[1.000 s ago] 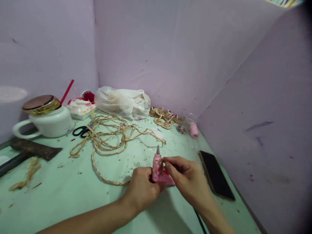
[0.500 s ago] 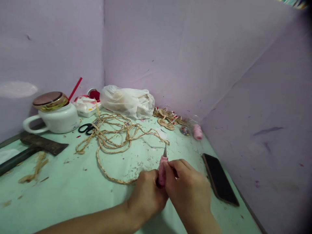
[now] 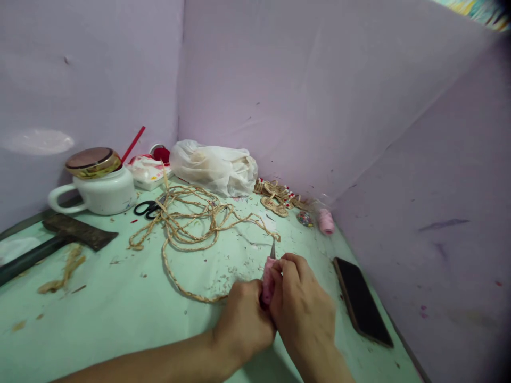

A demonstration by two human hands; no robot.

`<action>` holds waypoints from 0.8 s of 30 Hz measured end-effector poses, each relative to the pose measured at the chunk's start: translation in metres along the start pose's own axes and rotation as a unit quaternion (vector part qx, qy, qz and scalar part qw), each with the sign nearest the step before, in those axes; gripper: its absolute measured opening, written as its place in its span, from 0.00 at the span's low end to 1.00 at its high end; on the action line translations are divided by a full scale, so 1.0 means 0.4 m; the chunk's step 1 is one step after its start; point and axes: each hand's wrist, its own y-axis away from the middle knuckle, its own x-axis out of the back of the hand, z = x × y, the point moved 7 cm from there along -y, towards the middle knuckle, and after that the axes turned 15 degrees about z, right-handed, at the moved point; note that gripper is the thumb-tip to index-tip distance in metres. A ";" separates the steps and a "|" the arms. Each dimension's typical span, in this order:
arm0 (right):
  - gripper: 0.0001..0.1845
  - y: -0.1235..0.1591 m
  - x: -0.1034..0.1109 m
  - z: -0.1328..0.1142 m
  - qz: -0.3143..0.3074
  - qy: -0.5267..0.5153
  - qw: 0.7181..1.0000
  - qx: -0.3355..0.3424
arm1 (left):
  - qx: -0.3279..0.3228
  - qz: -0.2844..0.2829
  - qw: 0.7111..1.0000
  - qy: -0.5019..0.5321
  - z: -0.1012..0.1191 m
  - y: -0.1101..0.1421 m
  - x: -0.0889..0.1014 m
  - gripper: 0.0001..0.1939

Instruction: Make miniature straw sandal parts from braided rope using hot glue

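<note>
My left hand (image 3: pixel 247 319) is closed round the lower part of a pink-handled pointed tool (image 3: pixel 268 282). Its narrow metal tip points away from me; I cannot make out whether it is an awl or a small blade. My right hand (image 3: pixel 305 300) presses its thumb and fingers against the handle's right side, and anything small in that pinch is hidden. A braided straw-coloured cord (image 3: pixel 195 226) lies in loose loops on the table, one strand running in to my left hand. Another end of the cord lies just beyond the metal tip.
On the left are a hammer-like tool (image 3: pixel 80 234), a white mug (image 3: pixel 106 194) and black-handled scissors (image 3: pixel 149 208). A plastic bag (image 3: pixel 215 167), woven pieces with red and white pins (image 3: pixel 275 199) and a pink thread spool (image 3: pixel 326 221) stand at the back. A phone (image 3: pixel 363 303) lies right.
The view has shifted slightly, so the table's things sit a little further right. My right-hand fingers have curled and bunched more at the pink handle; my left hand keeps its hold.
</note>
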 end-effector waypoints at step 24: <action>0.11 0.000 0.015 0.038 0.004 -0.124 0.991 0.047 | 0.043 -0.020 0.999 0.023 -0.012 -0.015 -0.001 0.05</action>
